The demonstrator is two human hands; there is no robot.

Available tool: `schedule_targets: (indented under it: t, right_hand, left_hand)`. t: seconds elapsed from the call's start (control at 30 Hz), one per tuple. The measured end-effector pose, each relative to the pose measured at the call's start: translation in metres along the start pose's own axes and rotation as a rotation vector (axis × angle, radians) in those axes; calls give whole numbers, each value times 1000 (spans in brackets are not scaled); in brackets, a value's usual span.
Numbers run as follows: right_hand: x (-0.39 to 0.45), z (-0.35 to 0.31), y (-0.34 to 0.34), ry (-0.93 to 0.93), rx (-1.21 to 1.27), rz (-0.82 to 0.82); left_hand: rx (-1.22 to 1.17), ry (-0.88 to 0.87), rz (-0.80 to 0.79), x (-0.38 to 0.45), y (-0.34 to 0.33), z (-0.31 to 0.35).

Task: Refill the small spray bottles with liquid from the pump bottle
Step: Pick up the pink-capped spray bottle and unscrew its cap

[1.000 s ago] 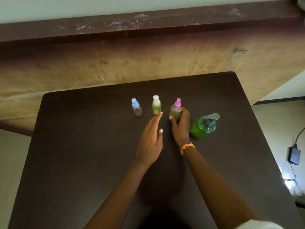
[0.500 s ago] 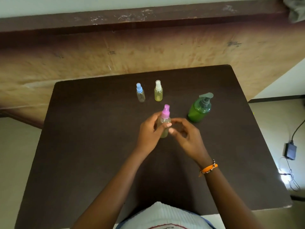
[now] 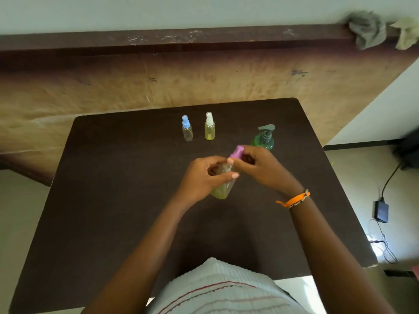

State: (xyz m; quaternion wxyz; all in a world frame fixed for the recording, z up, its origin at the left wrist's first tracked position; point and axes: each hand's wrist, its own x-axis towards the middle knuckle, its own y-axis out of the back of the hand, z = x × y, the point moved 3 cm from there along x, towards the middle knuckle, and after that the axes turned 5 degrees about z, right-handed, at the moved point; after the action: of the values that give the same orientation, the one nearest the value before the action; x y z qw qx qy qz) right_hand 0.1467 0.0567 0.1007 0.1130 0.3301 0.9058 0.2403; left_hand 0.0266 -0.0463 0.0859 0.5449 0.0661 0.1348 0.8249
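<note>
Above the middle of the dark table (image 3: 113, 200) my left hand (image 3: 204, 175) grips the body of the pink-capped spray bottle (image 3: 221, 189), which is tilted and holds yellowish liquid. My right hand (image 3: 263, 168) pinches its pink cap (image 3: 237, 152). Behind the hands stand a blue-capped spray bottle (image 3: 187, 129) that looks nearly clear and a white-capped spray bottle (image 3: 210, 128) with yellow liquid. The green pump bottle (image 3: 264, 138) stands at the right, just behind my right hand.
A brown panel (image 3: 158, 87) rises behind the table. Two crumpled cloths (image 3: 367, 29) lie on its top ledge at the right. On the floor to the right lies a black power adapter (image 3: 381, 210) with cables.
The pink-capped bottle left its place in the row and came toward me. It passed into my left hand, and my right hand moved up onto its cap.
</note>
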Motion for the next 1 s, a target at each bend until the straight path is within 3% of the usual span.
schedule_targets:
  t: [0.07,0.2,0.27,0.43,0.6,0.7,0.87,1.0]
  right_hand:
    - [2,-5,15,25,4,-101]
    - [7,-24,22,21,-192,-46]
    - [8,-29,15,11,-297,-98]
    - [8,-43,16,159,-268,-163]
    - [14,-39,9,22,-521,-156]
    - [13,-47,11,164,-476,-189]
    - [14,-42,10,-23,-515,-177]
    - [15,-46,17,75,-496,-178]
  left_hand:
    - [2,-13,48,-2,6,1]
    - [60,-70,99,-7,5,6]
    - [80,-110,116,-8,1,9]
    - [53,-91,194,-10,1,5]
    - [101,-122,211,-10,0,3]
    - [87,-99,215,-10,-1,1]
    - [85,-111,213,-11,-3,1]
    - [56,-74,210,-10,-6,-3]
